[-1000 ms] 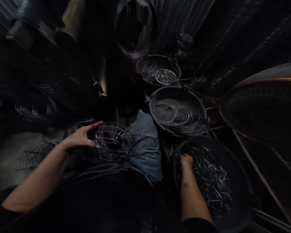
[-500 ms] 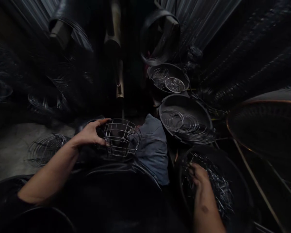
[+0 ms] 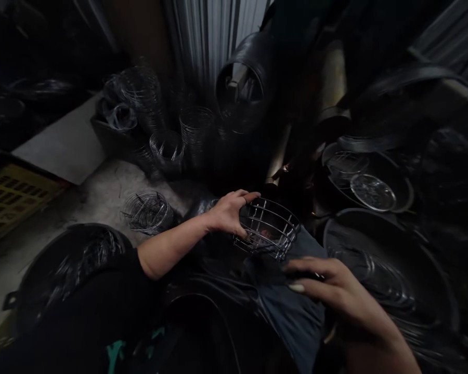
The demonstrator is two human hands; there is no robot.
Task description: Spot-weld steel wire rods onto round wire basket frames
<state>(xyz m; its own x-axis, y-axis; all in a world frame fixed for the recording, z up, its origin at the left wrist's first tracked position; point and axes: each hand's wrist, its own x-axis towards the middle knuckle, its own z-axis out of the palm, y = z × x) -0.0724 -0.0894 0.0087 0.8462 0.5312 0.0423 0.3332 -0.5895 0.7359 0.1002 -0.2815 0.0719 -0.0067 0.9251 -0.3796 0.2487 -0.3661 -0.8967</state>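
Observation:
My left hand [image 3: 230,213] is closed on the left side of a round wire basket [image 3: 275,226], thumb below and fingers over its rim. The basket lies tilted on its side over my lap. Close to its lower right edge is my right hand [image 3: 331,283], thumb and fingers drawn together in a pinch. A dark shape at its fingertips is too dim to name, so I cannot make out what they hold. Blue denim cloth [image 3: 296,317] lies beneath the right hand and beside the basket.
At right stand a dark basin [image 3: 448,291] with wire rings and a farther basin [image 3: 407,189] with round wire pieces. A wire coil [image 3: 148,213] lies on the floor at left, near a black tub [image 3: 27,280] and a yellow crate [image 3: 19,200]. Wire baskets [image 3: 197,124] stand behind.
The view has swung left. My right hand has left the basin of short metal pieces and come up beside the wire basket. My left hand keeps its hold on the basket.

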